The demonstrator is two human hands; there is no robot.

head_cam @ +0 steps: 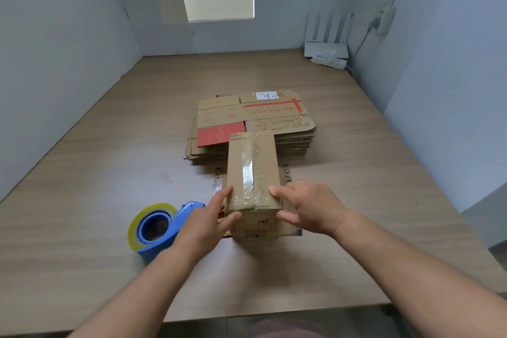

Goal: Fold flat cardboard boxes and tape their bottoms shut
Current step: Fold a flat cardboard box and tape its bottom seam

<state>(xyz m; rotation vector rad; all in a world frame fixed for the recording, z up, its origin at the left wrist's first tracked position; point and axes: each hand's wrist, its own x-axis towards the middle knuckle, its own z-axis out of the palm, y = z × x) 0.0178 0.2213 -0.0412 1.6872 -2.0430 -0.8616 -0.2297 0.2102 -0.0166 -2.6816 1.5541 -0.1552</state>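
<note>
**Spotter:** While you are holding the taped box (pixel 253 181) at mid-table, your left hand (pixel 204 221) and right hand (pixel 310 206) are pressing its near corners with straight fingers, thumbs at the front face. The table (pixel 96 173) is lying open on both sides. The tape dispenser (pixel 159 228) is sitting just beside your left wrist.

**Operator:** Anything readable?

**Spotter:** Just behind your box, the stack of flat boxes (pixel 252 123) is showing "WINCHA" in red, upside down to you. Its white label (pixel 267 95) is carrying handwriting I am failing to read.

**Operator:** And hidden?

**Spotter:** Your box is covering most of a flat sheet (pixel 286 173) beneath it, cutting off its marker writing. Whether box and stack are touching, I cannot tell.
</note>
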